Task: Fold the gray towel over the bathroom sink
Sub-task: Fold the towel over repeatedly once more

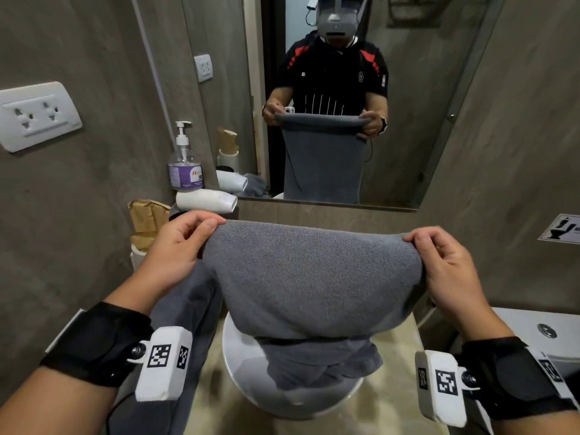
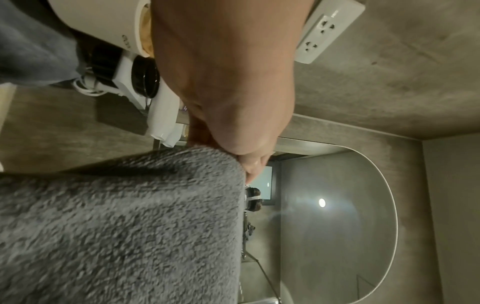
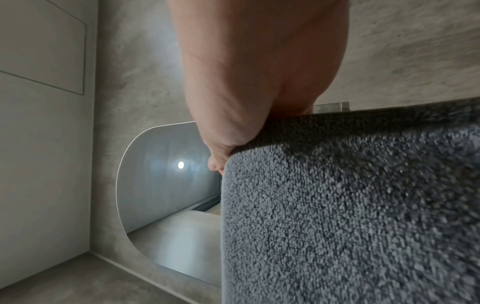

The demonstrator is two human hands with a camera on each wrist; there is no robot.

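Note:
A gray terry towel (image 1: 310,277) hangs doubled over, stretched between my two hands above the round white sink (image 1: 238,368). Its lower end bunches down inside the bowl. My left hand (image 1: 182,243) pinches the towel's upper left corner between thumb and fingers. At the upper right corner my right hand (image 1: 439,262) pinches in the same way. In the left wrist view the towel (image 2: 116,226) fills the lower left below the left hand (image 2: 228,82). The right wrist view shows the towel (image 3: 350,205) at the right and the right hand (image 3: 254,72) gripping its top edge.
A mirror (image 1: 314,89) on the far wall reflects me holding the towel. Left of the sink stand a pump bottle (image 1: 185,161), a white hair dryer (image 1: 207,200) and a brown paper bag (image 1: 147,218). A wall socket (image 1: 36,116) is at left; a white toilet tank (image 1: 539,328) sits at right.

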